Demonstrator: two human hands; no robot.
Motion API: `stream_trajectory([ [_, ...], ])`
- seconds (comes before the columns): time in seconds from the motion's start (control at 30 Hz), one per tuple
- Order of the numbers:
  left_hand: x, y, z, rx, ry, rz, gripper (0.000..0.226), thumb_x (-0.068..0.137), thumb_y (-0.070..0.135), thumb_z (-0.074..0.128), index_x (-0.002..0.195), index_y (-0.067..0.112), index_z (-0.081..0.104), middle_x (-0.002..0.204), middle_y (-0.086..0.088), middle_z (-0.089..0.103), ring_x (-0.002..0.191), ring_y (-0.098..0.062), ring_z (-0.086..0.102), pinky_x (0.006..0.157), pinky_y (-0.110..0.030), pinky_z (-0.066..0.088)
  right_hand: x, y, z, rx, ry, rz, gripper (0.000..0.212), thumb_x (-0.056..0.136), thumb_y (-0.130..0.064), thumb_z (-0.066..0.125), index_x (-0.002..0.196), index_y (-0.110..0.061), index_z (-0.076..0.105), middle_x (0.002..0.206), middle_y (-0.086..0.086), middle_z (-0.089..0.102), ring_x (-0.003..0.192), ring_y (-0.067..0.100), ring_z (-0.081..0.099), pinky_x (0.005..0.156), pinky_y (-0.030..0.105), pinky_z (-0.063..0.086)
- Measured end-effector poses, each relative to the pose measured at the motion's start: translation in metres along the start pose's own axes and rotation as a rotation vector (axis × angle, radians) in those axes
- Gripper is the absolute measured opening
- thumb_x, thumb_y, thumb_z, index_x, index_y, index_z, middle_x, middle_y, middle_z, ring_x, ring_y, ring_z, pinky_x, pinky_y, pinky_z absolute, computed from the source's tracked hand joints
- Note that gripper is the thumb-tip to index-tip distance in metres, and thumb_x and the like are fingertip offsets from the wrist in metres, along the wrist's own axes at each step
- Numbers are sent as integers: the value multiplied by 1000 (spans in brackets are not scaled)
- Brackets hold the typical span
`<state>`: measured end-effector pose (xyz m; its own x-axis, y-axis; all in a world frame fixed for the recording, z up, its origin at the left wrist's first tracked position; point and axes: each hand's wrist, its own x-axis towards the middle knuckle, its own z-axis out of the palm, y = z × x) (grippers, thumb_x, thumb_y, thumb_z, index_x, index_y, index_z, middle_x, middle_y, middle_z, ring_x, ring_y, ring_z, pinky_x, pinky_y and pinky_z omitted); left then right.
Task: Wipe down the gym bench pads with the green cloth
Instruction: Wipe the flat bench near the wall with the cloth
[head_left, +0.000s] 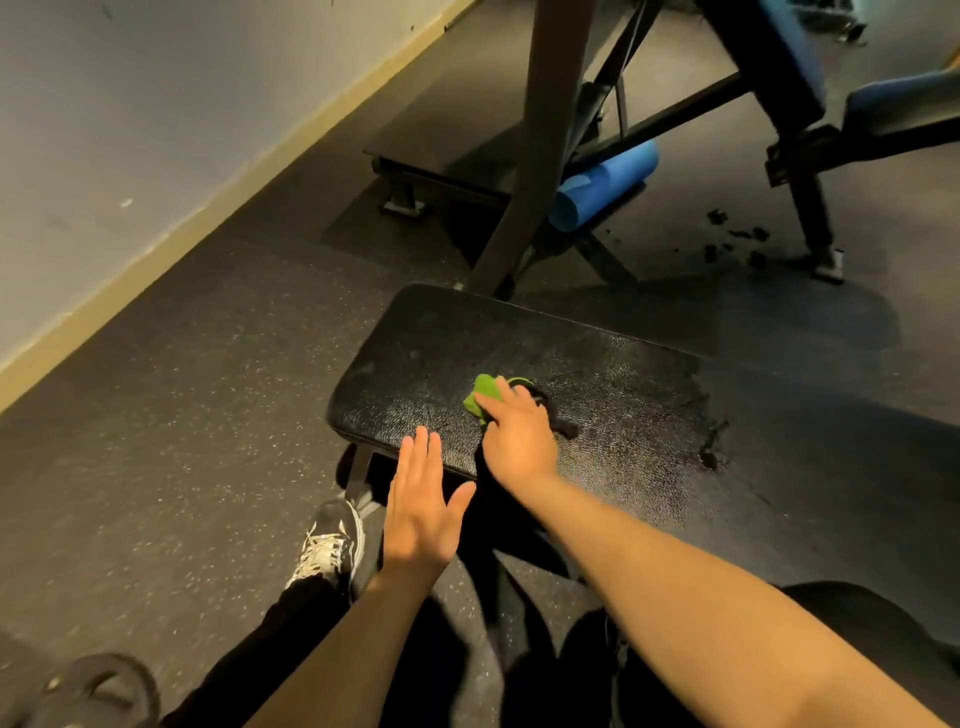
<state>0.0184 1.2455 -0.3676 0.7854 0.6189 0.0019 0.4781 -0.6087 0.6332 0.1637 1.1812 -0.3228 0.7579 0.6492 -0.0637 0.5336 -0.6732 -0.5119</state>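
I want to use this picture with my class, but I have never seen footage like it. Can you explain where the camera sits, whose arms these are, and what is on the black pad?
The one picture comes from a camera worn on a person's head, looking forward and down, so the two bare arms are that person's own. No machine is involved. The right hand presses a green cloth onto the black bench pad, fingers over the cloth. The left hand is flat and open, fingertips over the pad's near edge, holding nothing. Below it is the person's shoe on the speckled floor. Behind stand another bench's frame and a blue foam roller.
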Motion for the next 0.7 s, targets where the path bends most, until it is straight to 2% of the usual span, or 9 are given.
stream_trajectory([
  [0.1,4,-1,1,139,-92,-53,74,100,33,51,159,10,13,166,-2,-2,153,-17,-9,126,-38,3,-13,-16,15,-3,-121,-151,54,92,-7,47,140,-29,54,161,1,28,149,26,19,121,50,15],
  [0.17,0,10,4,315,-112,-19,78,94,29,60,157,3,22,166,-15,10,155,-30,4,125,-45,12,-24,-7,14,-17,-173,-229,59,92,-6,46,145,-30,48,162,1,25,150,26,18,121,51,16],
  [0.27,-16,32,16,362,-133,16,83,81,31,75,150,1,38,159,-19,31,145,-37,32,118,-50,31,-40,26,-2,-101,-190,-273,64,92,-7,46,150,-33,39,164,0,20,150,25,16,120,51,19],
  [0.37,-30,48,28,384,-123,108,77,88,41,68,151,8,39,160,-18,30,143,-37,34,117,-51,33,-65,56,-19,-128,-137,-162,62,95,-10,46,152,-33,34,165,-1,16,151,24,14,122,49,15],
  [0.57,-33,67,27,367,-190,49,74,102,49,42,161,20,8,167,-12,-5,153,-33,0,125,-42,7,-107,125,-52,-260,96,159,58,98,-23,45,153,-35,29,163,2,22,143,31,27,115,45,30],
  [0.7,-34,74,25,326,-214,17,73,103,46,42,161,23,6,167,-11,-10,153,-33,-5,125,-41,6,-109,103,-42,-216,180,348,57,96,-20,47,148,-37,35,163,-4,22,125,31,34,100,40,35],
])
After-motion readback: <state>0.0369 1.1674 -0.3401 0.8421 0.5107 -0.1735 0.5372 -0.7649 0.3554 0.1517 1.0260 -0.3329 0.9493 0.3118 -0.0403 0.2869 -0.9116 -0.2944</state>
